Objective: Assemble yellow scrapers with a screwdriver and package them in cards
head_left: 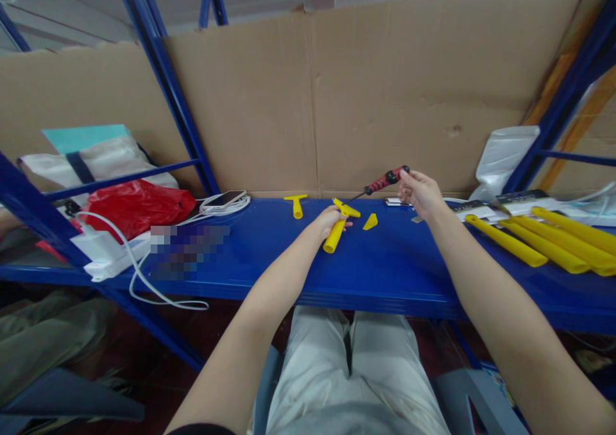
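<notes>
My left hand (328,222) is closed around a yellow T-shaped plastic handle (333,237), its round open end pointing toward me and its crossbar away. My right hand (421,193) pinches the butt end of a red and black screwdriver (385,181). The screwdriver slants down to the left, with its shaft's tip at the handle's crossbar; whether it sits in a screw is too small to tell. A small flat yellow plastic piece (370,222) lies just right of the handle. Another yellow T-shaped handle (297,208) rests on the blue table (385,271) to the left.
Several long yellow-handled scrapers (553,242) lie at the right. A clear plastic bag (503,159) leans behind them. On the left are a phone (224,199), coiled white cable, a power strip (113,262) and a red bag (139,207). A cardboard wall (312,108) closes off the back.
</notes>
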`<state>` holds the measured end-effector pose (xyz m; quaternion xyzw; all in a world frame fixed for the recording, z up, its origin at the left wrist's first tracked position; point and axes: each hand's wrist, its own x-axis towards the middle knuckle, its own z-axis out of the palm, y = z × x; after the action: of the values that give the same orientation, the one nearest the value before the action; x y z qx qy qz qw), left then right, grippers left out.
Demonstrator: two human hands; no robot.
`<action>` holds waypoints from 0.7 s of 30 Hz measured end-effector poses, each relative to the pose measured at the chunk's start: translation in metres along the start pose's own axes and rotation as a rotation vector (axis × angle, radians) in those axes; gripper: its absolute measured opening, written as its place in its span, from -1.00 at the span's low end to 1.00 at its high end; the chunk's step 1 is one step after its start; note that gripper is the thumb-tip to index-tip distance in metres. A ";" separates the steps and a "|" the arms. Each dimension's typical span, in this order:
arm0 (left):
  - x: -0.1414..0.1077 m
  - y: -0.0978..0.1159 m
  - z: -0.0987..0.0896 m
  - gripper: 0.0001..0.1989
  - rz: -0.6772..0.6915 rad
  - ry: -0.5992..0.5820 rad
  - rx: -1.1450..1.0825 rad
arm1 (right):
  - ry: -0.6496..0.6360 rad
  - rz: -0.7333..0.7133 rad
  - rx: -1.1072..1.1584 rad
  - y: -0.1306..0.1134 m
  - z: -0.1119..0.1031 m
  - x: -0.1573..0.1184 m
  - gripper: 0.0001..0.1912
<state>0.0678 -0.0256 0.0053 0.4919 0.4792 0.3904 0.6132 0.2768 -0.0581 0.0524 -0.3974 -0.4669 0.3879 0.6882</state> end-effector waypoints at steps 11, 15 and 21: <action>0.001 0.000 0.000 -0.49 0.000 0.005 -0.003 | 0.093 -0.071 -0.038 0.011 -0.005 0.008 -0.62; -0.001 0.000 0.001 -0.53 0.001 -0.002 0.004 | 0.076 -0.022 -0.020 0.004 -0.003 0.003 -0.65; 0.001 -0.001 0.000 -0.54 -0.001 -0.007 0.002 | 0.043 -0.006 -0.002 0.001 0.000 0.002 -0.65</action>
<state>0.0681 -0.0250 0.0045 0.4936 0.4775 0.3880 0.6147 0.2776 -0.0553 0.0519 -0.4051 -0.4537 0.3767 0.6987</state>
